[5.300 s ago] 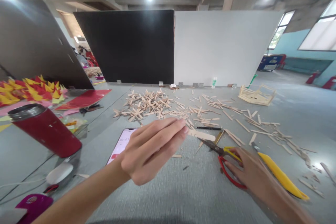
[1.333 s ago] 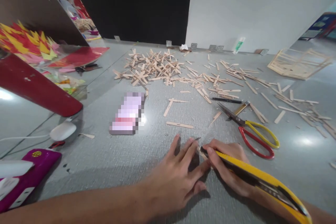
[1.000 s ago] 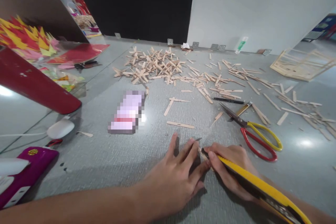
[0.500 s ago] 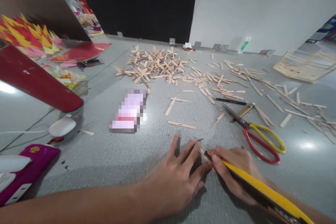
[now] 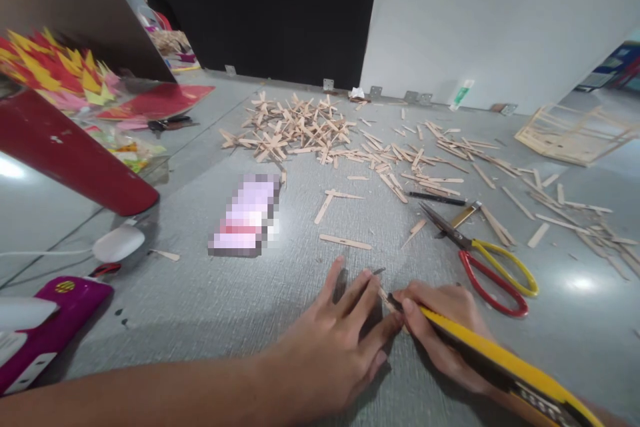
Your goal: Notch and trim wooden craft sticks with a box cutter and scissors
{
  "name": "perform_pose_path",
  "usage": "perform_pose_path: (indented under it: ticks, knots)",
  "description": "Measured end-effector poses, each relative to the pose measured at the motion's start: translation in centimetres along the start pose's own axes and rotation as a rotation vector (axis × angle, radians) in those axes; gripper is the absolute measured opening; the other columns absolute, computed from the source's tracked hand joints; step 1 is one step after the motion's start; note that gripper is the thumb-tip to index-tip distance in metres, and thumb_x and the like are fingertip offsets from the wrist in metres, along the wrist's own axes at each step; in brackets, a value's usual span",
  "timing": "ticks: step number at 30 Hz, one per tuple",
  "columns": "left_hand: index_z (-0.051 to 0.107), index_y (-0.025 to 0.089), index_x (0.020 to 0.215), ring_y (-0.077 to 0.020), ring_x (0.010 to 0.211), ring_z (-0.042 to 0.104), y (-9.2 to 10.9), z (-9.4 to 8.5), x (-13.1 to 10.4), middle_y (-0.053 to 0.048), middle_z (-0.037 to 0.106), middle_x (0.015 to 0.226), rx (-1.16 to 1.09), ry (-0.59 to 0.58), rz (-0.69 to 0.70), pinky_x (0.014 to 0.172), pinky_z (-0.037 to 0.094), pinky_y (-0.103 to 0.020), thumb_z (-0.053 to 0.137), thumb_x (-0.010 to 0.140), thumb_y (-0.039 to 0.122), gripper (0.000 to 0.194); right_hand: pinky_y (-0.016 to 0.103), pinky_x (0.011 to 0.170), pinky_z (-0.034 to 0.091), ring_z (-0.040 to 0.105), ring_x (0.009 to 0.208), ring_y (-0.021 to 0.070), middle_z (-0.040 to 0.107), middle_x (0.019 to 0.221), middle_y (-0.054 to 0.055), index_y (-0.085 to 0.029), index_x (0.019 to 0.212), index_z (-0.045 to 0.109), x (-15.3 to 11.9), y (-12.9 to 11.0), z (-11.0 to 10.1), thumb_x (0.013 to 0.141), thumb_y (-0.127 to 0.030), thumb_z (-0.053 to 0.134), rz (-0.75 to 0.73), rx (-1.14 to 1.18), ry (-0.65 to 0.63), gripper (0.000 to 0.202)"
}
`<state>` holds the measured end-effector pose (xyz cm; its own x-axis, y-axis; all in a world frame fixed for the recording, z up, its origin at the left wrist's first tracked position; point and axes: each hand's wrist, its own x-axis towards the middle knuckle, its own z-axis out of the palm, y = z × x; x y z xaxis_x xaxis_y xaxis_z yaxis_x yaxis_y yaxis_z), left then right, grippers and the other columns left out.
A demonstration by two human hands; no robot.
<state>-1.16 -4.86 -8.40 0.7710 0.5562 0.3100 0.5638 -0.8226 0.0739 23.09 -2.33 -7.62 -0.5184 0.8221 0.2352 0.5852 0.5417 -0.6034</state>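
With its fingers bent around a small wooden stick (image 5: 387, 300), my left hand (image 5: 340, 343) presses that stick against the grey tabletop (image 5: 190, 320). My right hand (image 5: 445, 330) is closed on a yellow and black utility knife (image 5: 493, 350), whose front end meets the stick between the two hands. The handle slants down toward the lower right corner. Just beyond my left fingers lies a single flat stick (image 5: 345, 241), and two more (image 5: 325, 205) form an angle behind it. My fingers partly hide the held stick.
Scissors (image 5: 470, 247) with red and yellow handles lie right of my right hand, beside a black pen (image 5: 436, 198). A phone (image 5: 247, 213) is at left centre. Behind are piled sticks (image 5: 300, 123), with a wooden frame (image 5: 560, 140) at the right.
The view has shifted slightly, so the items at the right appear a little further left. Both hands keep nearly the same pose, and the knife's front end stays at the stick.
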Motion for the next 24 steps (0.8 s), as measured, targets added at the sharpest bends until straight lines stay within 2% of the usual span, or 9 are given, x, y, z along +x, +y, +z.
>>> perform_pose_path:
  ticks: [3,6,10,13,17,21,24]
  knots:
    - [0.050,0.012,0.160,-0.0405,0.148,0.057,-0.3,0.0,0.1,-0.024,0.064,0.151,-0.004,0.007,0.013,0.126,0.035,-0.066,0.048,0.113,0.038,0.053,0.023,0.047,0.041,0.056,0.044,0.0101,0.057,0.059,-0.007,-0.025,0.083,0.056,0.3,-0.3,0.0,0.106,-0.021,0.052,-0.094,-0.013,0.015,0.024]
    - [0.052,0.011,0.156,-0.0412,0.150,0.054,-0.4,0.2,0.2,-0.025,0.061,0.155,-0.009,-0.005,0.017,0.129,0.031,-0.064,0.048,0.113,0.040,0.052,0.021,0.047,0.040,0.050,0.043,0.0080,0.056,0.060,-0.008,-0.024,0.084,0.055,0.7,-0.5,0.0,0.106,-0.022,0.054,-0.087,0.048,0.037,0.022]
    - [0.047,0.012,0.160,-0.0413,0.158,0.043,-0.3,0.3,0.2,-0.025,0.054,0.162,-0.059,-0.080,0.003,0.132,0.026,-0.064,0.048,0.112,0.036,0.054,0.022,0.050,0.040,0.048,0.048,0.0090,0.054,0.061,-0.008,-0.025,0.077,0.051,1.0,-0.5,0.4,0.108,-0.028,0.056,-0.023,0.095,0.059,0.031]
    - [0.040,0.012,0.165,-0.0419,0.159,0.042,-0.2,0.3,0.2,-0.026,0.052,0.164,-0.080,-0.102,-0.018,0.132,0.026,-0.066,0.048,0.112,0.032,0.058,0.023,0.051,0.040,0.050,0.048,0.0098,0.052,0.059,-0.008,-0.025,0.076,0.050,0.9,-0.4,0.5,0.109,-0.031,0.054,0.059,0.088,0.094,0.034]
    - [0.039,0.014,0.166,-0.0434,0.157,0.045,-0.2,0.5,0.3,-0.027,0.052,0.163,-0.107,-0.111,-0.023,0.130,0.029,-0.069,0.050,0.111,0.032,0.059,0.027,0.059,0.047,0.061,0.060,0.0154,0.062,0.066,-0.005,-0.026,0.077,0.057,0.5,-0.1,0.3,0.108,-0.037,0.055,0.179,0.031,0.124,0.033]
    - [0.041,0.016,0.165,-0.0441,0.160,0.040,-0.4,0.7,0.2,-0.028,0.046,0.167,-0.145,-0.138,-0.016,0.131,0.028,-0.068,0.048,0.112,0.033,0.057,0.033,0.073,0.051,0.066,0.075,0.0189,0.068,0.076,-0.002,-0.027,0.082,0.060,0.4,0.3,-0.1,0.109,-0.044,0.055,0.254,0.050,0.092,0.032]
    - [0.038,0.016,0.167,-0.0424,0.162,0.035,-0.5,0.8,0.2,-0.029,0.042,0.170,-0.183,-0.148,-0.025,0.133,0.028,-0.064,0.047,0.112,0.033,0.059,0.033,0.070,0.047,0.061,0.069,0.0179,0.064,0.071,-0.004,-0.026,0.076,0.058,0.7,0.6,-0.2,0.108,-0.046,0.057,0.276,0.081,0.063,0.037]
